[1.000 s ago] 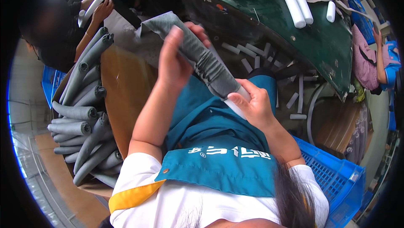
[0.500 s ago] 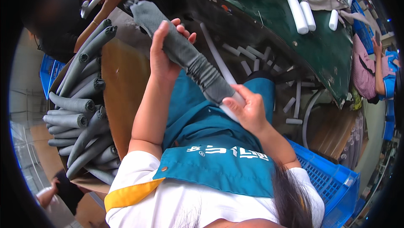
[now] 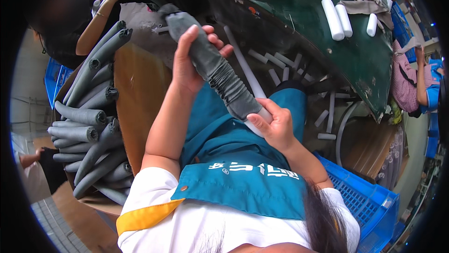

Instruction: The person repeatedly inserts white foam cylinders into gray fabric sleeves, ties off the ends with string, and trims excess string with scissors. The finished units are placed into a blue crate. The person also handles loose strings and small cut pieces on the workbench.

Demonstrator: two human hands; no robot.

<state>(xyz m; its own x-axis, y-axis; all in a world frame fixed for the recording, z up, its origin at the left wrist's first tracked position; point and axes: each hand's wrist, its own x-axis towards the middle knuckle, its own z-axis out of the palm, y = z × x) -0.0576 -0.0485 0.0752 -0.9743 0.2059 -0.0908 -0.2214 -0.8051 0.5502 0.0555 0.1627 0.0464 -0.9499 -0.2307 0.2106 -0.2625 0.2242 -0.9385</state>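
Note:
A grey-green fabric sleeve (image 3: pixel 206 64) lies slantwise in front of me, bunched into wrinkles along its middle. White foam tube (image 3: pixel 253 128) shows at its near end. My left hand (image 3: pixel 187 61) is wrapped round the upper part of the sleeve, thumb on top. Down at the near end, my right hand (image 3: pixel 278 124) grips the foam tube, its thumb by the sleeve's edge. How far the tube reaches inside is hidden by the cloth. A long thin white foam rod (image 3: pixel 243 61) runs behind the sleeve toward my right hand; I cannot tell whether it joins the held tube.
On my left, a cardboard box (image 3: pixel 140 85) holds many grey covered tubes (image 3: pixel 89 134). White foam pieces (image 3: pixel 333 19) lie on the green table (image 3: pixel 304 14); others are scattered beneath. A blue crate (image 3: pixel 362 201) stands at my right. A co-worker's arm (image 3: pixel 96 28) reaches in at far left.
The sleeve's far end and my left hand have shifted right and slightly nearer, and the sleeve looks more bunched. My right hand has barely moved. The co-worker's hand has moved up.

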